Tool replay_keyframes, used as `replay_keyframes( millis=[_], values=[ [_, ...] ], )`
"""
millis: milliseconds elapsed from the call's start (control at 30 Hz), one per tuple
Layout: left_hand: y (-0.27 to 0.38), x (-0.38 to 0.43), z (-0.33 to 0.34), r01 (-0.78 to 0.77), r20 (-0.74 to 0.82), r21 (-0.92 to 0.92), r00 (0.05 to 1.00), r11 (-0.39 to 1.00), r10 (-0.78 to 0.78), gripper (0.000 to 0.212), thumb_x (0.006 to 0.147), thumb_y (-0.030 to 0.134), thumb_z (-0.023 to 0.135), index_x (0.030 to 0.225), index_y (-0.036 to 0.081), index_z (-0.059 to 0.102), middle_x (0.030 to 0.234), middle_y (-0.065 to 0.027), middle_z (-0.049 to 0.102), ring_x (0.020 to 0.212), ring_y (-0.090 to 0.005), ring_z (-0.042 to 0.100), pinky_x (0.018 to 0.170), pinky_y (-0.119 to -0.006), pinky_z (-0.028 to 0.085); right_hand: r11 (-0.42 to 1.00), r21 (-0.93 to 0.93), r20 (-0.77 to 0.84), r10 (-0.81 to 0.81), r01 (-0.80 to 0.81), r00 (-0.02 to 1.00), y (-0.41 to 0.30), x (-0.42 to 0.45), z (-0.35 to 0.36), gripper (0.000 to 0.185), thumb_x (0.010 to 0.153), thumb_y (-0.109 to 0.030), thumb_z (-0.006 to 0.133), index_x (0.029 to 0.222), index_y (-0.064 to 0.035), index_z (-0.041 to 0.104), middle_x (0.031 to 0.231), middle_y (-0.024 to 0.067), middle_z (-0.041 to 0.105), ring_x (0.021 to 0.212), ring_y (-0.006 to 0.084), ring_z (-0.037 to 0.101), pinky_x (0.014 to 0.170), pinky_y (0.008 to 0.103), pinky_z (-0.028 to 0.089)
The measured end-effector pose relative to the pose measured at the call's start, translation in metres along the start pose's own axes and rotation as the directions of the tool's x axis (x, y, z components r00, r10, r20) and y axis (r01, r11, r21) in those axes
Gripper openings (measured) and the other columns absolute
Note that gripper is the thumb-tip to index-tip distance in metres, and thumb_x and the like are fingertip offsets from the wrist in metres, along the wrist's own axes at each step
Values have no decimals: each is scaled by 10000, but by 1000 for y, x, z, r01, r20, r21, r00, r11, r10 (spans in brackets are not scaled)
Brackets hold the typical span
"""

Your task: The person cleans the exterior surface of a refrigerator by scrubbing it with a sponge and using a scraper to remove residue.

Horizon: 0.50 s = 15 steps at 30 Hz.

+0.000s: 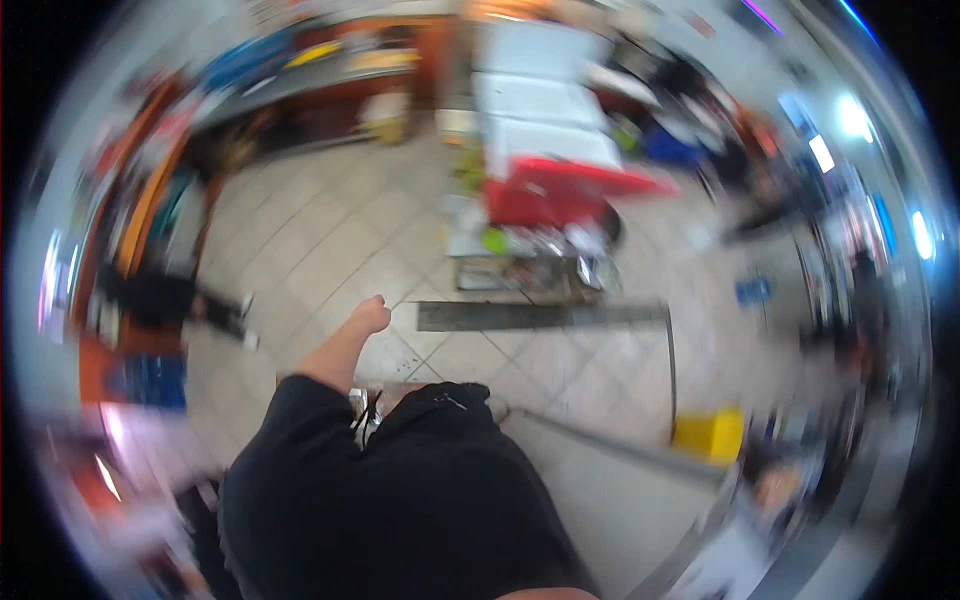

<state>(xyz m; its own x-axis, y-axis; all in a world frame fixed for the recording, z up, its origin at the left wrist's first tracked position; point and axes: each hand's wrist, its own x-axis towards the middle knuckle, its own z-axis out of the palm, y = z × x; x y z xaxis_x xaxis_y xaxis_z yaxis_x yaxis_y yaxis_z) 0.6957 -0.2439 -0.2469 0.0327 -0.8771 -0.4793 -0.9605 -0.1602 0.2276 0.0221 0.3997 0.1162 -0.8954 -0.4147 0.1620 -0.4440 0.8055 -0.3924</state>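
My left hand [371, 313] hangs over the tiled floor, ahead of my black shirt [405, 495]. Its fingers look curled in, and I see nothing held in them. The nearest feature to it is a long dark grey strip [510, 316] across the tiles, just to its right. My right hand is out of view; a bit of skin shows at the bottom edge. Before me stands a row of white boxes or lids [547, 101], with a red cover or bag [547, 191] at its near end. Blur hides finer detail.
A low stand [480, 274] holding mixed goods is at the near end of the row. A counter [330, 79] runs along the back left. People appear at the left [161, 296] and right [862, 337]. A yellow container [709, 435] sits at the right.
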Motion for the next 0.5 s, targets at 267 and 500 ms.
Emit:
replay_keyframes(
  millis=[267, 500],
  values=[
    [434, -75, -55, -951, 359, -116, 230, 287, 905, 340, 952, 241, 578, 1230, 56, 638, 1015, -237, 717, 974, -398, 694, 858, -478, 533, 954, -229, -255, 131, -192, 958, 19, -24, -15, 497, 1045, -339, 509, 1412, -6, 547, 1473, 229, 528, 1399, 390, 460, 1174, 436, 340],
    [660, -142, 75, -822, 58, -568, 7, 39, 998, 428, 1032, 298, 566, 1386, 58, 558, 1161, -124, 695, 999, -248, 666, 828, -390, 535, 933, -230, -303, 201, -276, 932, 10, -26, -18, 399, 1040, -331, 524, 1386, -140, 581, 1460, 138, 565, 1269, 429, 557, 1082, 438, 434]
  ],
)
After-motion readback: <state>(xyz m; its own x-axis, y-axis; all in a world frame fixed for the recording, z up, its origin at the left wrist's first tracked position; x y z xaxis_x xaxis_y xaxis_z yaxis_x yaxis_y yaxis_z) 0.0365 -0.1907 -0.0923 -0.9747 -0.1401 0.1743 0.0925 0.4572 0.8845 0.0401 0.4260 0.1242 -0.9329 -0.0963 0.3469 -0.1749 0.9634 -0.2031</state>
